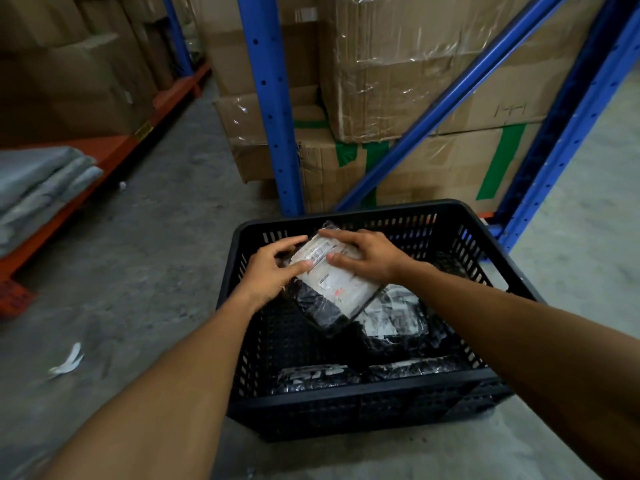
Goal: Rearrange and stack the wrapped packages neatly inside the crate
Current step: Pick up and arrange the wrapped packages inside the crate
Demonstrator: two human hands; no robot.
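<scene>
A black slatted plastic crate [512, 268] stands on the concrete floor in front of me. Both hands hold one black wrapped package with a white shipping label [341, 289], tilted, over the crate's far left part. My left hand [273, 271] grips its left edge with the thumb on the label. My right hand [363, 256] lies over its far top corner. Under it to the right sits another labelled black package [394, 320]. Two more packages lie flat along the near wall, one on the left [311, 377] and one on the right [415, 370].
Blue rack uprights [273, 109] with stacked cardboard boxes [415, 64] rise just behind the crate. On the left an orange shelf beam [104, 161] carries grey folded bags [41, 181]. A white paper scrap [67, 363] lies on the floor.
</scene>
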